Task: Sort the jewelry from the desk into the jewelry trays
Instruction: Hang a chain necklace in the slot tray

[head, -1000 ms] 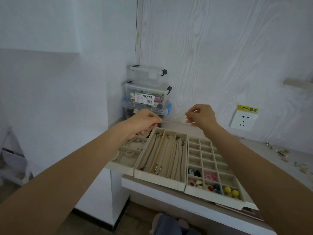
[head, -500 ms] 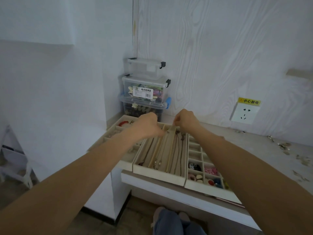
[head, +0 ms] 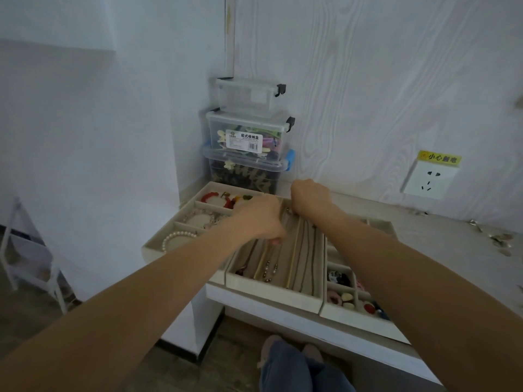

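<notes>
Three beige jewelry trays sit side by side at the desk's left end. The left tray (head: pixel 152 250) holds bracelets, among them a pearl bracelet (head: pixel 177 238). The middle tray (head: pixel 271 297) has long slots with necklaces laid in them. The right tray (head: pixel 362 321) has small compartments with rings and beads. My left hand (head: pixel 261 219) reaches down into a slot of the middle tray, fingers curled. My right hand (head: pixel 310 196) is a fist at that tray's far end. Between them they pinch a thin necklace, its chain mostly hidden under the hands.
Loose jewelry (head: pixel 499 239) lies on the grey desk (head: pixel 424 250) at the far right. Three clear storage boxes (head: pixel 249 142) are stacked in the corner behind the trays. A wall socket (head: pixel 430 179) is on the wall. My legs show below the desk edge.
Both hands came down from mid-air, where they stretched the thin necklace between them, into the middle tray. The left hand then drew back along a slot towards me.
</notes>
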`<act>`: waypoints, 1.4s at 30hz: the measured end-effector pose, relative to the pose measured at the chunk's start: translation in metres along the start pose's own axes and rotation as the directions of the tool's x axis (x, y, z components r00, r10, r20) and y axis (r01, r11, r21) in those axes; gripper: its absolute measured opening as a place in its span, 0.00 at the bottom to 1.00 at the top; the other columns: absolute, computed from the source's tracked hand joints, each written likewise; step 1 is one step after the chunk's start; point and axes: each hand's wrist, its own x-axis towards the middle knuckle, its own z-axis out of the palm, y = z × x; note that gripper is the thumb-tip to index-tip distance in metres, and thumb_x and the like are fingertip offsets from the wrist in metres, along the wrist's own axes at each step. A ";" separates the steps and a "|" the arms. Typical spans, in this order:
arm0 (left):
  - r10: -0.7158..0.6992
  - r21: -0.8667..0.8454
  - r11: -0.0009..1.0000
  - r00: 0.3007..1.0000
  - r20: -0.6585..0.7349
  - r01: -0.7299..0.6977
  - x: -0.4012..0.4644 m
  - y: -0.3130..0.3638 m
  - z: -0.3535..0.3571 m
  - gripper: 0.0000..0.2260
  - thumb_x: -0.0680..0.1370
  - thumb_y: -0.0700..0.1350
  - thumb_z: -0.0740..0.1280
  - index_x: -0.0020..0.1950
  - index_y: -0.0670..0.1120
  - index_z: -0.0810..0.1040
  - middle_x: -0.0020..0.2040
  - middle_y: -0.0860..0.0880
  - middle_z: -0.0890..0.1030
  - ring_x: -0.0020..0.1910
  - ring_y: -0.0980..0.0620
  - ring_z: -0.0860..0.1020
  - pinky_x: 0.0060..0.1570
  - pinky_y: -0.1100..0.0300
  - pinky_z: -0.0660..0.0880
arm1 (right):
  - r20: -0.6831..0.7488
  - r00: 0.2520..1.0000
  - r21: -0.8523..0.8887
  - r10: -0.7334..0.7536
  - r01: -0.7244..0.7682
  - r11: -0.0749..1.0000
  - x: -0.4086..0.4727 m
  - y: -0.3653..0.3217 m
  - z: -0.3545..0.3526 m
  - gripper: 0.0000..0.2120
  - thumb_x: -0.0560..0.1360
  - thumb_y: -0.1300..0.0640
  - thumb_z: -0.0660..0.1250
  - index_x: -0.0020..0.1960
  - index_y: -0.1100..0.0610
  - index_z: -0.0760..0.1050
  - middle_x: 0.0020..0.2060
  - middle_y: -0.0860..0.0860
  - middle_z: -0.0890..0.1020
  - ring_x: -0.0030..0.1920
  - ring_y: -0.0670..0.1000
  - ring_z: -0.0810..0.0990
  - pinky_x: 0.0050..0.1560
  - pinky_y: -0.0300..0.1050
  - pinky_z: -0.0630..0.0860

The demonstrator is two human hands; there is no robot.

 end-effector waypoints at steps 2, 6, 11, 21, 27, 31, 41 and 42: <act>-0.009 0.011 1.000 1.000 0.024 0.009 0.001 0.000 0.002 0.05 0.69 0.45 0.71 0.38 0.44 0.79 0.39 0.46 0.81 0.46 0.46 0.79 0.55 0.49 0.76 | 0.000 1.000 -0.031 -0.007 0.007 0.999 0.000 -0.002 0.000 0.10 0.78 0.61 0.60 0.58 0.62 0.72 0.55 0.58 0.78 0.54 0.56 0.78 0.48 0.45 0.72; -0.012 0.017 1.000 0.999 0.043 0.011 0.003 0.000 0.006 0.05 0.70 0.46 0.71 0.38 0.45 0.81 0.40 0.47 0.83 0.45 0.48 0.80 0.54 0.50 0.76 | 0.004 1.000 -0.069 -0.007 0.008 0.998 -0.001 -0.004 -0.003 0.10 0.78 0.61 0.60 0.58 0.62 0.72 0.55 0.57 0.77 0.55 0.56 0.78 0.49 0.46 0.72; -0.023 -0.003 1.000 0.999 0.046 0.023 -0.002 0.006 0.006 0.06 0.71 0.44 0.70 0.35 0.45 0.81 0.35 0.49 0.81 0.42 0.50 0.80 0.52 0.51 0.78 | 0.012 0.999 -0.049 -0.032 0.033 0.998 -0.002 -0.004 -0.005 0.09 0.78 0.61 0.61 0.57 0.62 0.73 0.53 0.57 0.78 0.52 0.56 0.78 0.44 0.45 0.70; -0.034 -0.051 0.998 0.998 0.053 0.037 -0.004 0.007 0.010 0.05 0.72 0.44 0.70 0.37 0.45 0.80 0.38 0.48 0.83 0.44 0.49 0.80 0.51 0.51 0.77 | 0.212 0.976 0.069 -0.059 0.046 0.997 -0.007 0.012 -0.023 0.14 0.79 0.56 0.58 0.61 0.59 0.74 0.55 0.55 0.78 0.51 0.54 0.77 0.47 0.45 0.72; -0.066 -0.256 0.962 0.991 0.117 0.094 -0.005 0.009 0.009 0.06 0.77 0.38 0.65 0.46 0.38 0.81 0.34 0.47 0.81 0.27 0.56 0.76 0.35 0.64 0.78 | 0.264 0.963 -0.031 -0.048 0.058 0.998 -0.015 0.005 -0.025 0.11 0.80 0.56 0.57 0.58 0.60 0.72 0.48 0.55 0.75 0.46 0.52 0.73 0.46 0.45 0.69; -0.103 -0.346 0.924 0.976 0.191 0.165 -0.009 0.013 0.010 0.06 0.78 0.38 0.63 0.44 0.38 0.77 0.32 0.47 0.78 0.18 0.59 0.74 0.18 0.71 0.67 | 0.282 0.958 -0.084 -0.046 0.073 0.994 -0.021 0.000 -0.026 0.13 0.80 0.57 0.56 0.62 0.61 0.70 0.51 0.55 0.75 0.51 0.53 0.75 0.46 0.44 0.68; -0.116 -0.453 0.855 0.944 0.309 0.253 -0.016 0.016 0.010 0.04 0.78 0.33 0.60 0.47 0.37 0.73 0.36 0.43 0.79 0.26 0.55 0.78 0.19 0.70 0.66 | 0.295 0.955 -0.104 -0.027 0.060 0.993 -0.024 -0.002 -0.025 0.13 0.80 0.58 0.56 0.61 0.61 0.71 0.57 0.56 0.76 0.52 0.54 0.75 0.46 0.44 0.70; -0.114 -0.458 0.851 0.942 0.316 0.257 -0.018 0.016 0.010 0.04 0.78 0.33 0.60 0.47 0.36 0.73 0.36 0.43 0.79 0.26 0.55 0.78 0.19 0.70 0.66 | 0.293 0.956 -0.101 -0.028 0.060 0.993 -0.025 -0.002 -0.025 0.12 0.80 0.58 0.56 0.61 0.61 0.71 0.57 0.56 0.76 0.50 0.53 0.75 0.46 0.44 0.69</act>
